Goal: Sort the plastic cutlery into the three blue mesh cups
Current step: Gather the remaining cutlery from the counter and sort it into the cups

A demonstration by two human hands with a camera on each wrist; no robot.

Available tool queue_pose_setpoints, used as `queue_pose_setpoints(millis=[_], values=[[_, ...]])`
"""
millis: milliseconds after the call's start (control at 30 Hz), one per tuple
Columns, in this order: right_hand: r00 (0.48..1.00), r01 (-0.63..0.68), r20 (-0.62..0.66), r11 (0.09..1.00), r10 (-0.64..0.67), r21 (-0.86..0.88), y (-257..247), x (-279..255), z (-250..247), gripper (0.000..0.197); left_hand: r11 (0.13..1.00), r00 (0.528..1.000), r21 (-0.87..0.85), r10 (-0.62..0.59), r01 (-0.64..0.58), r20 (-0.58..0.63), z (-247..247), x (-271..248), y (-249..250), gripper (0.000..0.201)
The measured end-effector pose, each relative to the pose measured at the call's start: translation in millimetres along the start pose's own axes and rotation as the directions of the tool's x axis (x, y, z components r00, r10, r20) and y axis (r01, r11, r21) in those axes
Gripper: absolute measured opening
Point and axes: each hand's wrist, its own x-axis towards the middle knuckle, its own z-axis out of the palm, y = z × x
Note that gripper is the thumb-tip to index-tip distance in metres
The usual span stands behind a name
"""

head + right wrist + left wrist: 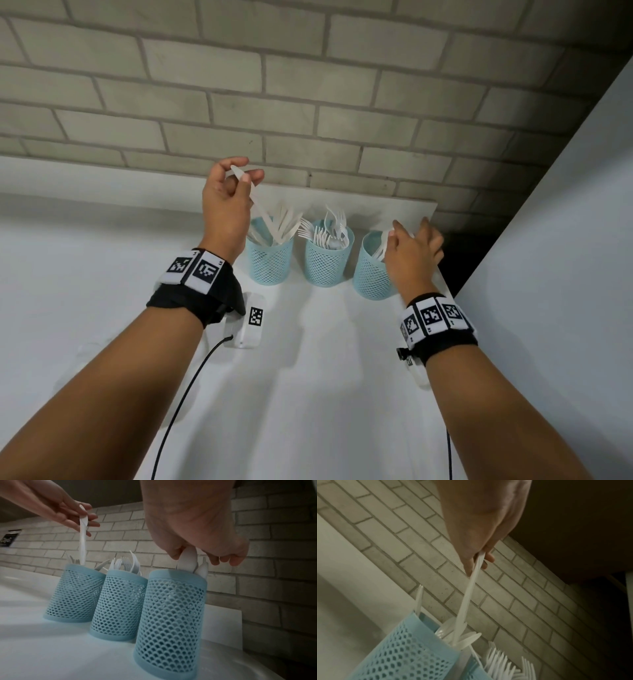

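Observation:
Three blue mesh cups stand in a row on the white table. The left cup holds several white knives, the middle cup several white forks, the right cup spoons. My left hand pinches the top of a white plastic knife whose lower end sits inside the left cup; the knife slants down from my fingers. My right hand is over the right cup and pinches a white spoon by its bowl, its handle down inside the cup.
A grey brick wall rises just behind the cups. A white board edge ends behind the right cup, with a dark gap and a pale panel to the right. A black cable hangs below my left wrist.

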Motion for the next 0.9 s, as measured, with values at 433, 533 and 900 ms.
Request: queue_pose_setpoints(millis=[433, 533, 900], values=[[0.993, -0.006, -0.115, 0.995, 0.018, 0.102, -11, -14, 5, 0.042, 0.897, 0.996, 0.435, 0.056, -0.079, 0.065, 1, -2, -27, 0.021], [0.987, 0.020, -0.159, 0.992, 0.000, 0.128, -15, -16, 7, 0.042, 0.643, 0.984, 0.753, 0.000, -0.137, 0.179, -8, -4, -48, 0.033], [0.974, 0.135, -0.205, 0.972, -0.094, 0.195, -32, -25, 1, 0.039, 0.508, 0.987, 0.854, -0.042, -0.113, 0.156, -16, -7, -49, 0.038]])
